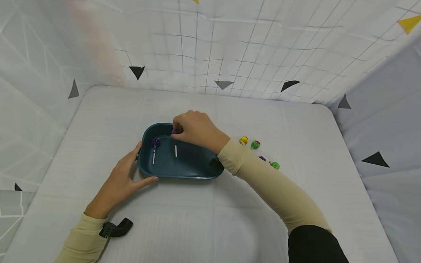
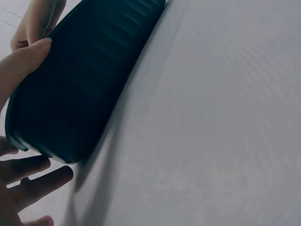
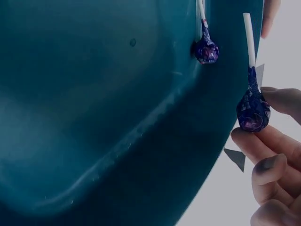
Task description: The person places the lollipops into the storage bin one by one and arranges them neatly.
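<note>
A dark teal tray (image 1: 184,178) rests on the white table. My right hand (image 1: 197,129) is over its far side and pinches a purple-wrapped lollipop (image 3: 253,110) between thumb and fingers, the white stick pointing away from the palm. A second purple lollipop (image 1: 155,143) lies inside the tray near its left end, stick towards me. At the tray's left end is my left hand (image 1: 122,179), with fingers spread along the outside and the thumb at the near left corner. From the left wrist view, that thumb (image 2: 28,59) overlaps the tray's side.
Right of the tray, partly beside the right sleeve, lie a yellow lollipop (image 1: 243,140), a red and green one (image 1: 255,144), a purple one (image 1: 262,158) and a green one (image 1: 275,166). White curtains with dark triangles (image 1: 375,159) surround the table.
</note>
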Tool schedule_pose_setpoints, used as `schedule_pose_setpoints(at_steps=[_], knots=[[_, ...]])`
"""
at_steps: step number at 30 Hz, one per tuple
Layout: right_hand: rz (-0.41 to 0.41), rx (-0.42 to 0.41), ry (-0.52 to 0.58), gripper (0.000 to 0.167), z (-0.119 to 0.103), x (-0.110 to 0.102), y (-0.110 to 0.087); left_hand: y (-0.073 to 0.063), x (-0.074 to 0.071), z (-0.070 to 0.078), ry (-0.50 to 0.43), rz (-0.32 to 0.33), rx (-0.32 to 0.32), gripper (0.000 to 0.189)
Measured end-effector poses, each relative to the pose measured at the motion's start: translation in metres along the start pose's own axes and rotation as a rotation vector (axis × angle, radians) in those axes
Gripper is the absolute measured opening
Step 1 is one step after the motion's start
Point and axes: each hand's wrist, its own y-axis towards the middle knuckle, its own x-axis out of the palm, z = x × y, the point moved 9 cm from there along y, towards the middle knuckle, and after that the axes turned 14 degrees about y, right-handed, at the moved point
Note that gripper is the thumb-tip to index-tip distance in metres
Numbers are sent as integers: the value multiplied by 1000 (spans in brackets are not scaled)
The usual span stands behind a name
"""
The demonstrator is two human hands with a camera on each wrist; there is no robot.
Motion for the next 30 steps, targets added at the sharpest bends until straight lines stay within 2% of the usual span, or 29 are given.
schedule_pose_setpoints(at_steps=[17,30], knots=[[-52,-16,-21,26,-12,32,18,1,0,-1,-23,15,28,124],[-66,-28,-92,25,-14,55,28,2,0,0,-21,15,33,124]])
